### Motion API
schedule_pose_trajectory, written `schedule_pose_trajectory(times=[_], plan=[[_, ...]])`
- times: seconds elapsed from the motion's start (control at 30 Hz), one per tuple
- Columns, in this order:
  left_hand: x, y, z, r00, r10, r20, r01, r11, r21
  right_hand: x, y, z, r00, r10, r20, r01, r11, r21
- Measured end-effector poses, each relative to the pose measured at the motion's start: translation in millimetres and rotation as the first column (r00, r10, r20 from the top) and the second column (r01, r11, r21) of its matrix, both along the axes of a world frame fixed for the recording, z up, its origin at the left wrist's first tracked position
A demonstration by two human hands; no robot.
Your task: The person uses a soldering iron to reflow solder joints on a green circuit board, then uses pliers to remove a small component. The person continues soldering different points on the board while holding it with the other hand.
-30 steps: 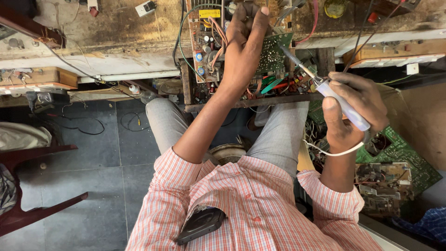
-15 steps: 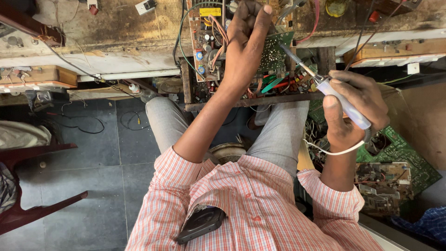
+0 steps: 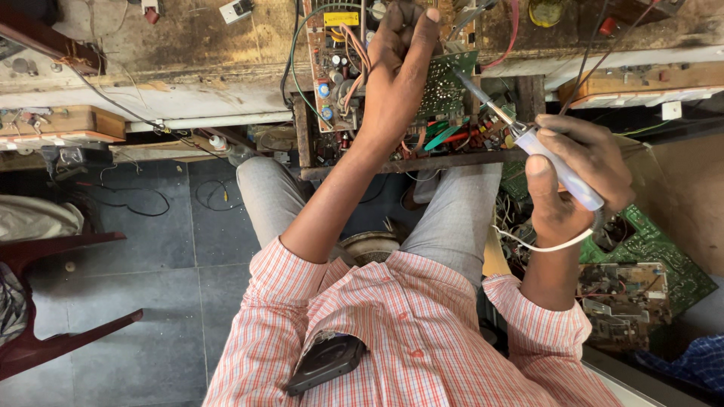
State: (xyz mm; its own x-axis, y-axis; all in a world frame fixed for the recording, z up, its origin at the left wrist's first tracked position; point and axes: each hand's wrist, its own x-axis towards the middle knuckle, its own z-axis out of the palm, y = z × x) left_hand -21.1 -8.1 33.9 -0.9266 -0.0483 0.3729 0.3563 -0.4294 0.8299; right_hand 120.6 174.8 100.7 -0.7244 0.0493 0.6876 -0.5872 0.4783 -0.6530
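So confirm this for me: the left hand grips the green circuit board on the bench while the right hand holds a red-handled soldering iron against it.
One detail is off: the handle is white, not red, as the head view shows. The left hand grips the green circuit board, and the right hand holds a white-handled soldering iron with its tip at the board.

A dark red chair [image 3: 53, 301] stands on grey floor tiles [image 3: 151, 249] beside spare green circuit boards [image 3: 648, 264].

The left hand [image 3: 396, 71] rests on a circuit board [image 3: 445, 90] standing on the workbench [image 3: 188, 83]. Right of it, the right hand [image 3: 577, 181] holds a soldering iron [image 3: 528, 143], above more boards [image 3: 641, 279] on the floor.
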Motion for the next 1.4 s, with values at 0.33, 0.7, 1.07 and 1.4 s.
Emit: schedule_pose_trajectory(times=[0.33,0.7,1.07,1.4], plan=[[-0.4,1.1,-1.5,0.999,-0.014,-0.050,0.015,1.000,0.013,-0.4,1.6,-0.5,1.000,-0.003,0.016,0.003,1.000,0.003],[0.5,9.7,3.9,0.995,-0.001,0.097,-0.016,0.984,0.175,-14.4,-0.6,-64.3,0.968,0.219,0.120,-0.055,0.655,-0.753],[-1.0,11.1,-3.9,0.994,0.015,0.108,-0.035,0.982,0.185,-15.6,6.9,-88.1,0.919,0.350,0.181,0.042,0.370,-0.928],[8.8,5.1,4.1,0.997,-0.020,0.076,0.010,0.991,0.130,-14.8,2.6,-85.5,0.925,0.329,0.188,0.057,0.370,-0.927]])
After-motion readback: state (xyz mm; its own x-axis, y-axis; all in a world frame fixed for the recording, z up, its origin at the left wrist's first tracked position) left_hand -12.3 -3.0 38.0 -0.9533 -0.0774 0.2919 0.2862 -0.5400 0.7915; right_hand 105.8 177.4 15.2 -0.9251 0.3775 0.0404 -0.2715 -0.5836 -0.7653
